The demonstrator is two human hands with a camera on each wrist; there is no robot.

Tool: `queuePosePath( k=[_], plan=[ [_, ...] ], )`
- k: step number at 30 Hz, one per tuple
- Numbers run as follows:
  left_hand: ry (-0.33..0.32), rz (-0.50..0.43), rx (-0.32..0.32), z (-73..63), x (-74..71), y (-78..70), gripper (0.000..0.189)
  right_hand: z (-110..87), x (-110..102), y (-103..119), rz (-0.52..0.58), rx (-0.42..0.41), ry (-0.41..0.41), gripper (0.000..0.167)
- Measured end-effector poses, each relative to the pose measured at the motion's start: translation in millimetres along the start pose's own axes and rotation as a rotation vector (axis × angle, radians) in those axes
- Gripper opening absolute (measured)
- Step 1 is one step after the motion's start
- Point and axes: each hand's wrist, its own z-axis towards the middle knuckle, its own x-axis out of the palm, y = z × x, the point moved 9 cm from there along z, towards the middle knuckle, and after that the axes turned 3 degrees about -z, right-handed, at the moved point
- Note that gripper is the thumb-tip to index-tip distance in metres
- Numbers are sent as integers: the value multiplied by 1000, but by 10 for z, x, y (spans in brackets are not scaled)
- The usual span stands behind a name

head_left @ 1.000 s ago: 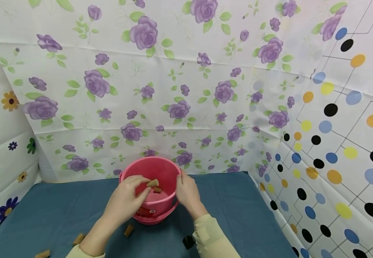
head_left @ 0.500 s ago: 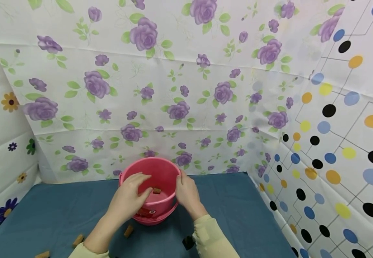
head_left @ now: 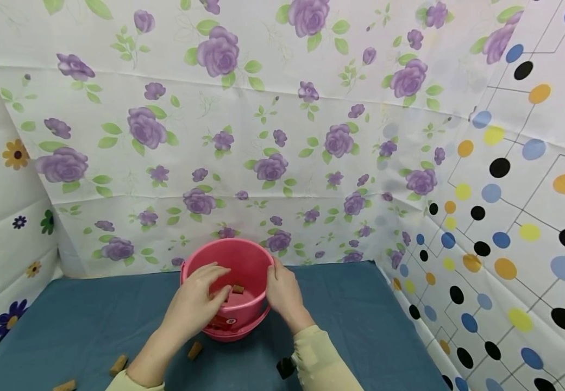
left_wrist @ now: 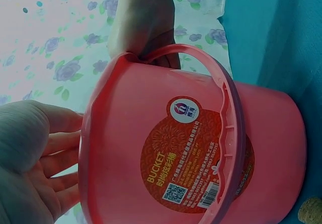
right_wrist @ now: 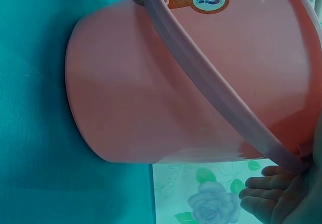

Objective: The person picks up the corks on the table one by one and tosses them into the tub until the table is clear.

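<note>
A pink bucket (head_left: 243,313) stands upright on the blue cloth, its handle hanging down at the front. My left hand (head_left: 195,296) is over the bucket's mouth, thumb and fingers apart and nothing between them. In the left wrist view, the fingers of that left hand (left_wrist: 37,156) reach past the rim. My right hand (head_left: 284,290) holds the bucket's right rim near the handle joint, with the thumb on the rim and the fingers outside. Inside the bucket lies a cork (head_left: 238,289); a second one is partly hidden behind my left thumb.
Loose corks lie on the cloth: one cork (head_left: 194,350) in front of the bucket, another cork (head_left: 118,365) by my left forearm, a third cork (head_left: 64,385) at the front edge of view. A small black object (head_left: 286,367) sits at my right sleeve. Flowered sheeting (head_left: 175,163) rises behind.
My left hand has let go of a cork, which dropped into the bucket. The thumb and fingers are now apart. My right hand has stayed on the rim.
</note>
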Motion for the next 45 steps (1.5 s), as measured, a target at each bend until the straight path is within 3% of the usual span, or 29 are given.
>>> queuePosePath(
  k=[16, 22, 29, 34, 40, 45],
  plan=[
    [4, -10, -7, -55, 4, 50, 36, -9, 42, 2, 2, 9, 9, 52],
    [-38, -36, -11, -123, -70, 77, 35, -9, 62, -2, 0, 14, 13, 51],
    [-148, -73, 46, -246, -191, 73, 28, -9, 59, -17, 3, 14, 11, 51],
    [-252, -118, 85, -410, -321, 72, 26, -12, 63, -13, 8, 8, 12, 51],
    [-381, -97, 69, -599, -464, 132, 25, -6, 37, -18, 9, 7, -7, 50],
    [-478, -111, 21, -732, -562, 235, 28, 3, 26, -21, 9, 6, -16, 50]
  ],
)
